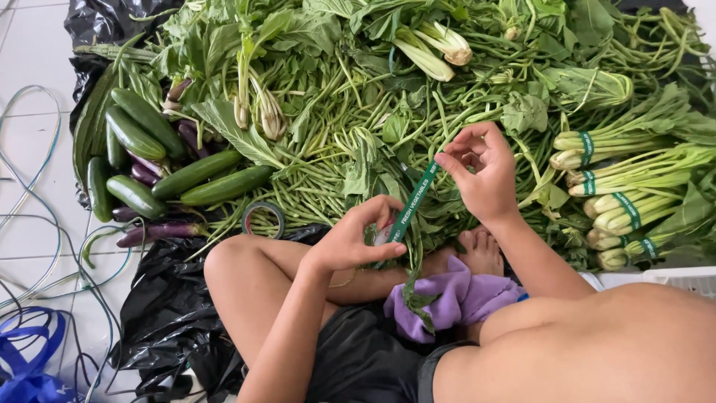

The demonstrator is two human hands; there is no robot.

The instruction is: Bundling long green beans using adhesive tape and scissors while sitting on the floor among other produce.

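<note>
Left hand (350, 240): grip clamped on tape roll (384, 233), near, low. Green tape (415, 200) stretched taut between hands, long axis slanting up-right, over greens (350, 127). Right hand (481, 168): fingertips pinched on tape's far end, higher, farther.

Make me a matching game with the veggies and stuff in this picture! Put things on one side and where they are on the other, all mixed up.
Things:
1. cucumbers
2. green tape strip
3. purple cloth
4. taped bundles of greens

Places:
A. stacked at the right edge of the pile
B. stretched between the left hand and the right hand
C. at the left side, next to the purple eggplants
D. on the person's lap, below the hands

Pairs: 1-C, 2-B, 3-D, 4-A
</note>
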